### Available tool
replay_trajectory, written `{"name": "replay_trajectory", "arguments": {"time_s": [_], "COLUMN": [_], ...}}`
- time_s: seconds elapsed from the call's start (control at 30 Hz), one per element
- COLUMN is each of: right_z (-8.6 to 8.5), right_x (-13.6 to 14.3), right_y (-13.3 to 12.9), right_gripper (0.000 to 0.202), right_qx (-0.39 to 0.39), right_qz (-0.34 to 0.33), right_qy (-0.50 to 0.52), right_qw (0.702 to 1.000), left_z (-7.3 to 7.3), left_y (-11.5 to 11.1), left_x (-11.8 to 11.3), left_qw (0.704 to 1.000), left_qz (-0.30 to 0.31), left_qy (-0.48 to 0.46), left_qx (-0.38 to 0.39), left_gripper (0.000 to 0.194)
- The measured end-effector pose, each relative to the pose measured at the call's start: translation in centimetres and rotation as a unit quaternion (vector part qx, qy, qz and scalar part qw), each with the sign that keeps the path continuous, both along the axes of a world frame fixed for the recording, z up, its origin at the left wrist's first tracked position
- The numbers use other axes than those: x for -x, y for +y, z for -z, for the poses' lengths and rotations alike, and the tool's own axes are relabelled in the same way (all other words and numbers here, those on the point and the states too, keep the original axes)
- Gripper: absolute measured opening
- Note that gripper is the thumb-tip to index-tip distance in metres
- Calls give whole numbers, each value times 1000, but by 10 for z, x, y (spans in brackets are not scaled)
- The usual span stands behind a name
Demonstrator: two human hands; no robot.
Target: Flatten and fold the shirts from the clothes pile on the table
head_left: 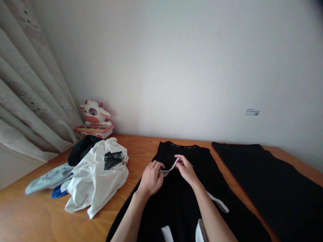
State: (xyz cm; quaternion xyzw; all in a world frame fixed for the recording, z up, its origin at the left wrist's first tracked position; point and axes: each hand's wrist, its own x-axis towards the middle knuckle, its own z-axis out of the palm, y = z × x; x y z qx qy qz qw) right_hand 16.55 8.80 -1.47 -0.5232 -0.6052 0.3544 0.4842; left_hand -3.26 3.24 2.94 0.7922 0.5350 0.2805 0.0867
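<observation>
Head view: a black sleeveless garment (pixel 176 195) lies spread out, probably for access to its white trim (pixel 169 171). Over its upper part, left hand (pixel 150 178) and right hand (pixel 186 169) pinch that trim, fingertips closed, apparently to straighten it. White crumpled clothing (pixel 91 185) sits left of the garment, black fabric (pixel 262 178) right, leaving working room.

A wooden tabletop (pixel 138 149) is being covered in part by clothing and a toy. A black garment (pixel 173 200) is being borne, spread out, across the middle, while a second black garment (pixel 272 181) is being supported flat at right. At left, a heap of white cloth (pixel 94 179), dark cloth (pixel 81 148), pale gray cloth (pixel 50 178) and blue cloth (pixel 58 192) is being held up near a cow-shaped toy keyboard (pixel 94 127).
</observation>
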Motion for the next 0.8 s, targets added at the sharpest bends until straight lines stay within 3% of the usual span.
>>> {"name": "replay_trajectory", "arguments": {"time_s": [0.27, 0.57, 0.7, 0.8], "right_z": [6, 3, -2, -5], "right_x": [4, 13, 16, 15], "right_y": [2, 3, 3, 2], "right_gripper": [41, 35, 20, 21], "right_qx": [-54, 7, 27, 19], "right_qz": [34, 120, 132, 142], "right_qy": [-43, -102, -131, -134], "right_qw": [997, 987, 982, 981], "left_z": [4, -2, -2, -4], "left_y": [0, 0, 0, -1], "left_x": [-2, -1, -1, 1], "left_qw": [992, 992, 993, 995], "left_qz": [-84, -99, -84, -71], "left_qy": [61, 30, 35, 30], "left_qx": [69, 73, 73, 63], "left_gripper": [34, 32, 36, 37]}}
